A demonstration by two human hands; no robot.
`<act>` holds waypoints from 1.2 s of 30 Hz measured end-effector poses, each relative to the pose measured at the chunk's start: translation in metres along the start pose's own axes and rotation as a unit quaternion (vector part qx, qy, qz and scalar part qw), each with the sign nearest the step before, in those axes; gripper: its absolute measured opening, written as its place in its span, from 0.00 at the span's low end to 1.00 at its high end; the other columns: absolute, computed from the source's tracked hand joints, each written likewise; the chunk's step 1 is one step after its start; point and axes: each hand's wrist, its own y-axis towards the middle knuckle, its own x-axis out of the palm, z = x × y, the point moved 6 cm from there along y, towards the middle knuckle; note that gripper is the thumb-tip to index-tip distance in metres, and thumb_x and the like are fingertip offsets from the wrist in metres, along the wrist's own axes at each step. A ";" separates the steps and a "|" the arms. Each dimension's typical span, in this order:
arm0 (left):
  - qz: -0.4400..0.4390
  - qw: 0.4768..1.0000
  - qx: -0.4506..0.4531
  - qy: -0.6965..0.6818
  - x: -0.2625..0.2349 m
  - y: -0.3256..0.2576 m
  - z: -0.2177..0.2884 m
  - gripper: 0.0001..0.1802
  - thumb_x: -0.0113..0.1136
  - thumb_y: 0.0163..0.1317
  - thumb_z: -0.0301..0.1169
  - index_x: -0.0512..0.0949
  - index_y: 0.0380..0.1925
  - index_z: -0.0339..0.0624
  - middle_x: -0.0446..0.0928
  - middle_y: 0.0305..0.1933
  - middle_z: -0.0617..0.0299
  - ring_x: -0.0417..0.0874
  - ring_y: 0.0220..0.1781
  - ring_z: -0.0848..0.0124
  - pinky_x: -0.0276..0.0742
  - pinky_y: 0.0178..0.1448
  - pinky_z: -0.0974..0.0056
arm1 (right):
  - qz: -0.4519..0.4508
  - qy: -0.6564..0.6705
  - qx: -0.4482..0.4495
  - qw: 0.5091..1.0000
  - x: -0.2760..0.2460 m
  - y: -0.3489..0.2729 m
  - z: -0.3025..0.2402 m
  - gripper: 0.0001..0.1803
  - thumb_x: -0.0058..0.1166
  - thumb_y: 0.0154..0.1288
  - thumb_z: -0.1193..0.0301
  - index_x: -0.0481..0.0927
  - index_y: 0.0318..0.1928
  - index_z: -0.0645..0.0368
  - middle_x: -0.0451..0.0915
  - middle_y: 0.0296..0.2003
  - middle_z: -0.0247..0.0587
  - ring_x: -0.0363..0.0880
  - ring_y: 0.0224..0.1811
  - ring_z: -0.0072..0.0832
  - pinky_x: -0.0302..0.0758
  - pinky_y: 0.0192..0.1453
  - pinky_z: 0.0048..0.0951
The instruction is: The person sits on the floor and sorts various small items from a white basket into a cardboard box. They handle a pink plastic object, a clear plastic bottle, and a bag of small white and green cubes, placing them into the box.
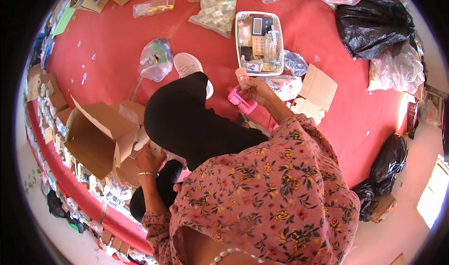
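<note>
Hands: right (258, 90) on pink brush (242, 101) (left (148, 159) by box (96, 136))

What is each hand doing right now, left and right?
Left hand: closed on a small pale card-like piece beside the open cardboard box.
Right hand: fingers closed on a small pink bottle, above a pink comb-like tool.

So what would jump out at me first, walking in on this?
Probably the big red floor covering, strewn with plastic bags and cardboard. Then the right hand near the middle, holding up a small pink bottle above a pink comb-like piece, just below a white basket of small items. At lower left, the left hand rests by an open cardboard box.
</note>
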 end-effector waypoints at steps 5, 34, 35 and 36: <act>0.063 0.996 -0.067 -0.008 -0.015 -0.012 -0.009 0.30 0.63 0.40 0.49 0.73 0.41 0.42 0.78 0.35 0.47 0.79 0.37 0.51 0.74 0.40 0.53 | -0.004 0.141 -0.035 0.989 -0.037 -0.013 0.003 0.16 0.50 0.57 0.68 0.70 0.47 0.57 0.76 0.41 0.40 0.75 0.41 0.33 0.71 0.43 0.34; -0.006 0.998 -0.010 0.064 0.027 -0.002 -0.021 0.26 0.62 0.41 0.48 0.74 0.35 0.39 0.77 0.34 0.47 0.78 0.38 0.51 0.74 0.42 0.54 | 0.222 -0.773 -0.168 0.570 -0.126 0.005 -0.082 0.17 0.46 0.53 0.71 0.73 0.46 0.53 0.75 0.41 0.50 0.73 0.46 0.45 0.71 0.47 0.43; -0.005 0.998 0.003 0.057 0.029 -0.002 -0.021 0.26 0.62 0.41 0.48 0.74 0.35 0.39 0.77 0.34 0.47 0.78 0.38 0.51 0.74 0.42 0.54 | 0.219 -0.782 -0.139 0.567 -0.125 0.009 -0.079 0.17 0.46 0.54 0.71 0.73 0.47 0.53 0.76 0.40 0.50 0.74 0.45 0.46 0.70 0.48 0.44; -0.004 0.999 0.016 0.051 0.030 -0.001 -0.021 0.27 0.63 0.41 0.48 0.74 0.36 0.39 0.77 0.34 0.47 0.78 0.38 0.51 0.74 0.42 0.54 | 0.216 -0.790 -0.110 0.563 -0.124 0.011 -0.076 0.18 0.46 0.54 0.70 0.73 0.47 0.53 0.76 0.40 0.51 0.74 0.44 0.47 0.70 0.48 0.45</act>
